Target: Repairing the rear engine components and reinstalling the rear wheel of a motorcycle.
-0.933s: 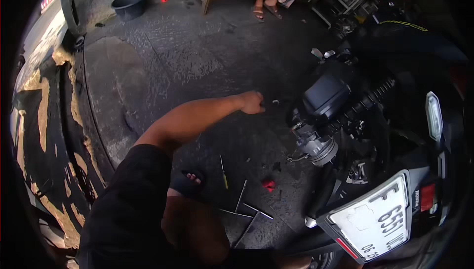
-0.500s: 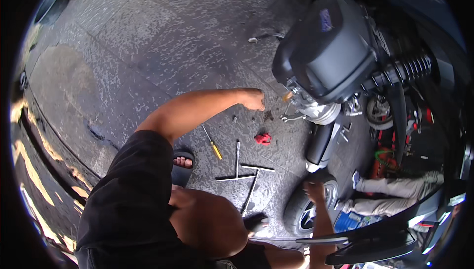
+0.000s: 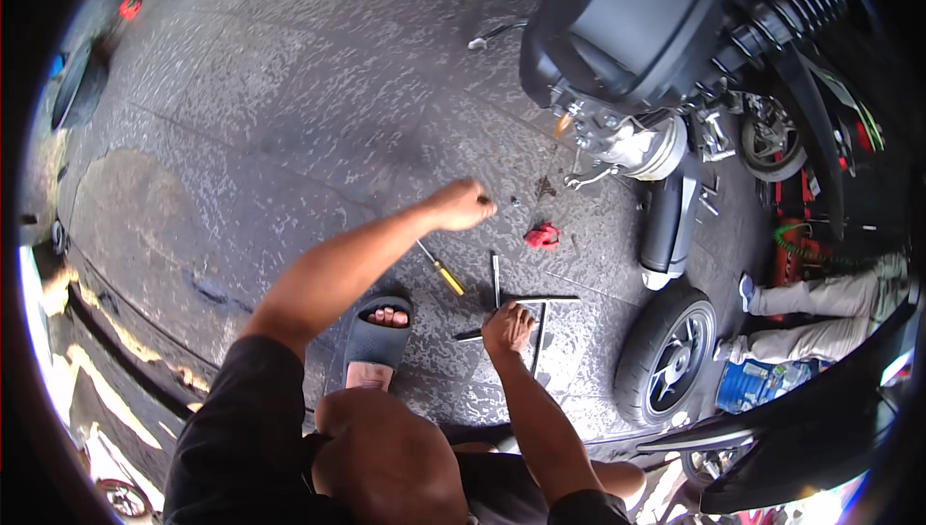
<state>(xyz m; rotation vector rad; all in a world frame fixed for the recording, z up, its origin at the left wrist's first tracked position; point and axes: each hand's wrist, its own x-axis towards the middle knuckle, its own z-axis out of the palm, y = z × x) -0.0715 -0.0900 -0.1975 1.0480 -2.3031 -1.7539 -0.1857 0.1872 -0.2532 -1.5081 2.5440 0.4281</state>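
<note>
My left hand [image 3: 463, 205] hovers over the stone floor in a closed fist; what it holds, if anything, is hidden. Near it on the floor lies a small metal piece [image 3: 514, 201]. My right hand [image 3: 509, 329] is curled over the crossbar junction of a T-handle wrench [image 3: 496, 279], whose shaft points away from me. Partly beside that hand lies a second T-handle wrench [image 3: 538, 342]. A yellow-handled screwdriver [image 3: 448, 277] rests between my arms, and a crumpled red cloth-like item [image 3: 542, 236] lies beyond the wrenches.
A partly dismantled motorcycle [image 3: 627, 33] with a silver hub and an exhaust [image 3: 668, 221] stands at right. Its loose wheel [image 3: 666, 356] lies near my right arm. Another person's legs [image 3: 820, 313] show at far right. My sandalled foot [image 3: 381, 332] is at left.
My right hand has moved left from beside the wheel onto the T-handle wrench. My left hand has drawn back slightly towards me. The view has shifted.
</note>
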